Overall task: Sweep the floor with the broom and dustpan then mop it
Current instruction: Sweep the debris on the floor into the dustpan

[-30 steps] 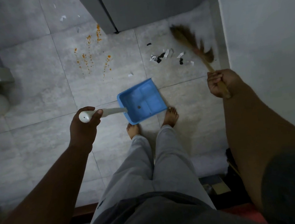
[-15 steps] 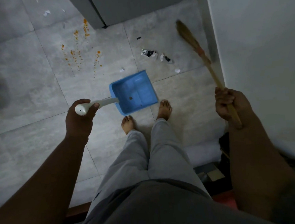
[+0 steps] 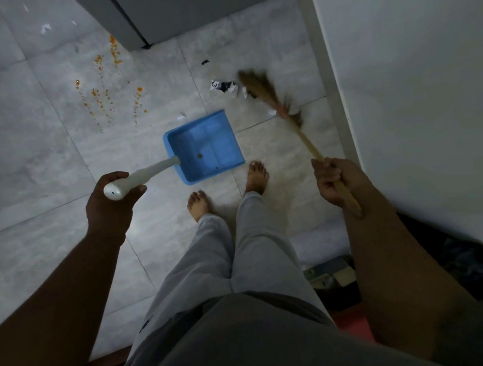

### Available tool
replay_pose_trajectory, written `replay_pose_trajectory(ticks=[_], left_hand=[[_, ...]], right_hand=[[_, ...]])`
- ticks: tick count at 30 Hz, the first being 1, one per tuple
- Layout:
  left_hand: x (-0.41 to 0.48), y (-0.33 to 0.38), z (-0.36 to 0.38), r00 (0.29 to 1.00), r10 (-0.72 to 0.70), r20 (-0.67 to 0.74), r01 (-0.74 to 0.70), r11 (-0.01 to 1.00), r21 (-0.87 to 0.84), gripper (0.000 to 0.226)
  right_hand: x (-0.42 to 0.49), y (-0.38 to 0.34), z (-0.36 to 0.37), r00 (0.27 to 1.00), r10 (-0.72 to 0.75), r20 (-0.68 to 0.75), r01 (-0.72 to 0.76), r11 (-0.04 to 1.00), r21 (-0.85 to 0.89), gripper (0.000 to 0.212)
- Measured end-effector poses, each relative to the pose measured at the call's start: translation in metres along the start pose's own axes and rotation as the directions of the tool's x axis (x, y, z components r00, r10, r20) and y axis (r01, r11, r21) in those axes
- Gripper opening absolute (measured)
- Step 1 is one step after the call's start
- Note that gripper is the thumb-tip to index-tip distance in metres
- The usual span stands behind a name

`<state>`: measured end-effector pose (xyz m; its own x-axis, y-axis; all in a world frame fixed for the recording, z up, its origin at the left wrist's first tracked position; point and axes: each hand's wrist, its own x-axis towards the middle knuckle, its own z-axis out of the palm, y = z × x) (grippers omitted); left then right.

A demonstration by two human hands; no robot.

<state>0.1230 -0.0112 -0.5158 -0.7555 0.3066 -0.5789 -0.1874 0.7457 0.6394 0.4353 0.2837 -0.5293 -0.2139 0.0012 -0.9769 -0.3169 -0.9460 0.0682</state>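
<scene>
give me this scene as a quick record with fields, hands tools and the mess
left hand: grips the white handle of the dustpan
right hand: grips the broom by its stick
dustpan: blue, ahead of the bare feet, one dark speck inside
broom: bristles blurred, at the paper scraps
paper scraps: black-and-white bits on the tiles, outside the dustpan
orange spill: droplets left of the scraps, unswept
stage: sweeping, no mop in view
</scene>
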Motion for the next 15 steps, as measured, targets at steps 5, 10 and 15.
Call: replay_pose_trajectory(ticks=[5,10,15], left_hand=[[0.001,0.003,-0.006,0.999,-0.007,-0.036,0.005,0.999,-0.054,0.031],[-0.008,-0.009,-0.022,0.992,-0.086,-0.095,0.071,0.987,-0.147,0.026],[-0.022,-0.033,-0.043,0.974,-0.144,-0.174,0.109,0.975,-0.193,0.034]], right_hand=[[-0.023,-0.007,0.012,0.998,-0.054,0.038,0.058,0.992,-0.114,0.036],[-0.005,-0.031,0.069,0.995,-0.094,0.033,0.099,0.978,-0.186,0.036],[0.044,-0.031,0.138,0.994,-0.099,0.041,0.107,0.958,-0.266,0.027]])
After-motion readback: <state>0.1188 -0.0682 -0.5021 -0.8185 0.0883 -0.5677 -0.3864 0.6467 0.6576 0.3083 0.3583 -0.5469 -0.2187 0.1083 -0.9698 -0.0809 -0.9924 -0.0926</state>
